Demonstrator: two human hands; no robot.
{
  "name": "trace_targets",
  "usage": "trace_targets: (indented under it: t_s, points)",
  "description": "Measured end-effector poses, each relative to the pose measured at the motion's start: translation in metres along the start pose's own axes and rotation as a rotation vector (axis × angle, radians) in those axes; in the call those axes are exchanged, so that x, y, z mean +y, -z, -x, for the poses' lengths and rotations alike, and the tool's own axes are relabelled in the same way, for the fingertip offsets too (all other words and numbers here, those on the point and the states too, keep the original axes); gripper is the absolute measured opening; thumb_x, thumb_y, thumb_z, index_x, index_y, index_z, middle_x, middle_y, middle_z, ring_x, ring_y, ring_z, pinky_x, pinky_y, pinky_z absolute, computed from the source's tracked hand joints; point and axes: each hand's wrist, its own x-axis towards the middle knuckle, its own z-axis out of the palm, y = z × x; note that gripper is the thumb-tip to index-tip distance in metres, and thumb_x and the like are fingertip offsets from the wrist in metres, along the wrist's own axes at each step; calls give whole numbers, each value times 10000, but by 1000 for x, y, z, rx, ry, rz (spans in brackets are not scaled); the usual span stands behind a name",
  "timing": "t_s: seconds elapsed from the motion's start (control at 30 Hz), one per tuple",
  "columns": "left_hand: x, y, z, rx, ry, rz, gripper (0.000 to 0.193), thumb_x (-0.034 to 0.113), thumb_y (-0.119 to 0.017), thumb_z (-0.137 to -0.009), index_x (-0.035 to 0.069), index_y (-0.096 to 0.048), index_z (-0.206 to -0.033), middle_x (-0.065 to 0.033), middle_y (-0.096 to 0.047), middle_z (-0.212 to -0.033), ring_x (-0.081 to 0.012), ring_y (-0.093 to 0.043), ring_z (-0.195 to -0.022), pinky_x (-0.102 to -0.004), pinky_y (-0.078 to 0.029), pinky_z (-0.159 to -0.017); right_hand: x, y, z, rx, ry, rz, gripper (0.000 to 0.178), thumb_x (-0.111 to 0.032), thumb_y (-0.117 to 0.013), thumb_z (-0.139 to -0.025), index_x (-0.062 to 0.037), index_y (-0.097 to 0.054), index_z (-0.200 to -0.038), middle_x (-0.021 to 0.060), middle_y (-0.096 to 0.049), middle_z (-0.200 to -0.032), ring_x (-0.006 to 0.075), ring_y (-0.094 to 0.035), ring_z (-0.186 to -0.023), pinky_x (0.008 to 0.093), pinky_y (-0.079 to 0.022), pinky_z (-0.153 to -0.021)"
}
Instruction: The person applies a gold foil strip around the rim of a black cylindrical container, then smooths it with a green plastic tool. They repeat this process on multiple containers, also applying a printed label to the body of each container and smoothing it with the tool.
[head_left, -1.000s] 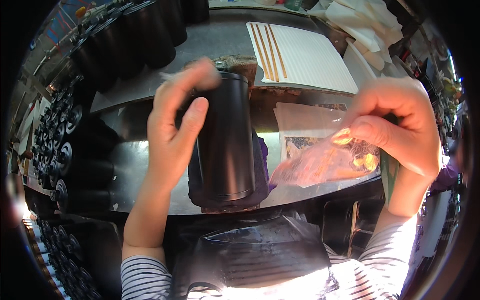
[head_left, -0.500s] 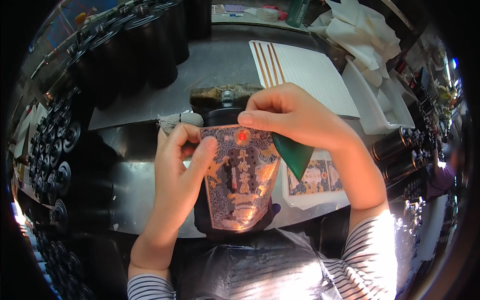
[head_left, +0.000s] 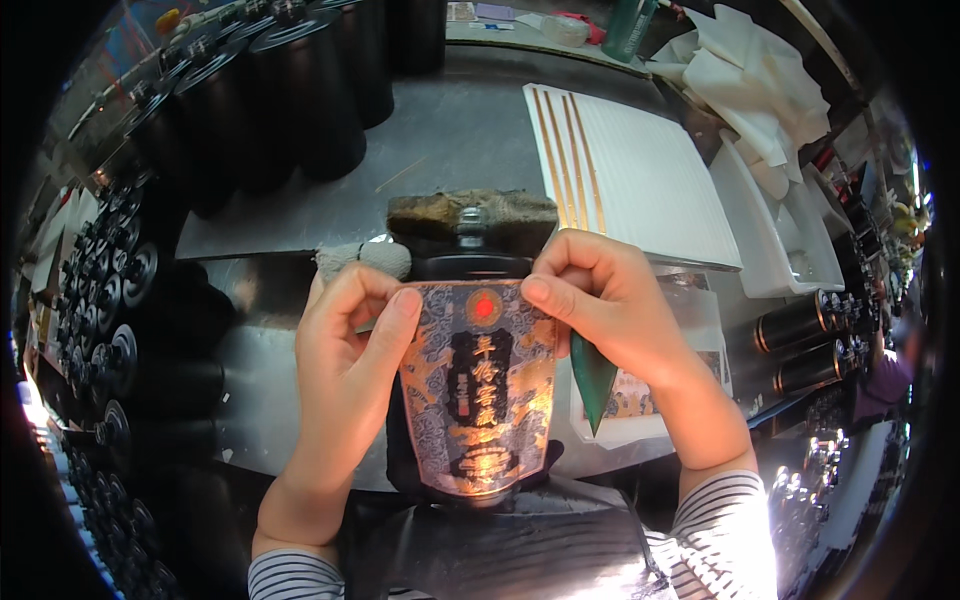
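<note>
Now the label [head_left: 480, 395] lies squarer over the black bottle [head_left: 473, 266] at the frame's lower centre; half a second ago its right side curled and the right thumb sat higher, and a second ago it hung crumpled at the right, leaving the bottle bare. Each hand is closed to a pinch: the left hand [head_left: 350, 335] grips the label's upper left corner, the right hand [head_left: 610, 305] its upper right. Below the right palm, a green scraper [head_left: 595, 388] points down. Whether the label touches the bottle, I cannot tell.
</note>
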Motion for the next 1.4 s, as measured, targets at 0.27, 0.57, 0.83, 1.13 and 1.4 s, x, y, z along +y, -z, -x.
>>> trace_targets:
  t_s: [0.27, 0.57, 0.83, 1.13, 1.4]
  points:
    - [-9, 1, 1, 40, 93, 187, 213, 211, -601, -939, 18, -584, -849, -10, -548, -777, -46, -529, -656, -204, -459, -535, 18, -16, 7, 187, 116, -139, 238, -235, -624, -929, -7, -573, -883, -12, -592, -709, 33, -530, -646, 190, -422, -604]
    - [-9, 6, 29, -59, 98, 67, 246, 247, -665, -890, 20, -569, -895, -28, -605, -779, -54, -565, -647, -188, -448, -528, 19, -14, 25, 127, 110, -103, 334, -333, -608, -929, -9, -554, -867, 15, -594, -716, 51, -553, -596, 190, -441, -548]
    - [-15, -7, 3, 79, -120, -94, 232, 209, -644, -902, 0, -578, -830, -9, -511, -827, -44, -542, -697, -171, -433, -582, 22, -13, 11, 210, 155, 57, 247, -221, -671, -895, -3, -562, -854, -3, -601, -645, 21, -526, -608, 186, -401, -542]
    - [-15, 10, 46, -50, 119, 20, 254, 245, -596, -940, 23, -560, -822, 4, -546, -717, -52, -519, -597, -183, -418, -542, 32, -25, 46, 100, 0, -249, 293, -273, -610, -934, 9, -569, -869, 43, -608, -691, 96, -573, -603, 213, -463, -563]
    - [-24, 20, 104, -117, 202, -1, 238, 171, -715, -851, -6, -564, -805, -26, -475, -934, -76, -541, -757, -201, -476, -614, 56, -43, 99, 3, -167, -267, 189, -177, -628, -923, -14, -549, -870, 35, -624, -707, 64, -595, -651, 201, -475, -571]
